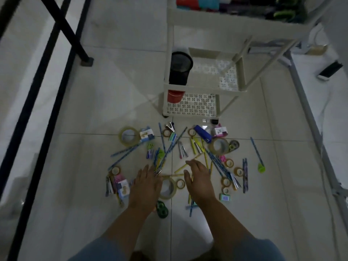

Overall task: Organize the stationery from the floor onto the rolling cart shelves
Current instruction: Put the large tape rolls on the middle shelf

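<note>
Both hands are spread, fingers straight and curled round nothing – the left hand (pixel 146 185) lies low over a fan of pencils (pixel 170 147), and the right hand (pixel 199 180) hovers just beside it with the thumb apart. A small metal clip (pixel 157 171) sits at the left fingertips; we cannot tell whether they touch it. Between the hands lies a tape roll (pixel 174 187).

All the stationery we can see to sort is scattered on the tiled floor (pixel 94 110) in front of the cart (pixel 204 90). The two lower shelves carry only a black cup (pixel 180 70) and a red cup (pixel 175 96) at their left ends; the top shelf already holds things we cannot make out.

We judge the sorting barely begun, and the risks lie in the first scoop. Pencils cross one another at every angle, so a hasty grab would likely pick up a few and send others rolling over the smooth tile. Tape rolls lifted on edge could roll off too. The cart stands on wheels – a bump from an arm might push it away or tip the tall black cup. Light is dim, and small clips are easily missed.
</note>
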{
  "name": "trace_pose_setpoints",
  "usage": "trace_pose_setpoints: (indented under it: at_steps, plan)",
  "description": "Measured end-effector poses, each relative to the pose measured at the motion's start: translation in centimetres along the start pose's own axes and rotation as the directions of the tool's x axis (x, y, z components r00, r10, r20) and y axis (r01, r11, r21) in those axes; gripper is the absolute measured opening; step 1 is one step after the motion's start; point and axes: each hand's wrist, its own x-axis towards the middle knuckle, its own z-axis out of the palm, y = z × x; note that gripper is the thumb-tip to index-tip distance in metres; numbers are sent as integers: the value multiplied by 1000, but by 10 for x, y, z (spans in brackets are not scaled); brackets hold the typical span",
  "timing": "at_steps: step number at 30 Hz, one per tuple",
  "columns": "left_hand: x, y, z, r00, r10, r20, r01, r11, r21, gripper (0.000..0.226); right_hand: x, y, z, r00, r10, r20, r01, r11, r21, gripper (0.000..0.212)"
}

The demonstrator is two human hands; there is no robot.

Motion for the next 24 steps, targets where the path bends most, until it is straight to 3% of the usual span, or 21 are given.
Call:
trace_pose_setpoints:
  at_steps: [3,8,11,14,18,21,24]
  plan:
    - [28,-16,48,999,-33,9,34,999,-43,58,19,27,41,999,-36,19,37,999,-5,43]
    - [91,-46,126,989,-55,-139,45,996,-72,57,61,79,121,992,-124,-18,124,992,9,52]
    - [145,-59,166,956,17,-294,-78,977,-197,56,100,113,163,971,-212,-106,216,976,25,54]
    - [203,-68,188,834,95,-544,-238,950,-200,53,152,138,196,908,-322,-266,336,942,5,41]
    - [248,-78,179,675,4,-738,-185,969,-165,56,200,142,202,884,-402,-237,404,914,-45,41]
    - [244,-85,162,716,-94,-691,-78,974,-213,56,199,130,185,893,-430,-129,420,902,-99,39]
    - [241,-84,143,799,-129,-587,37,985,-166,58,184,118,182,916,-386,-108,389,921,17,45]
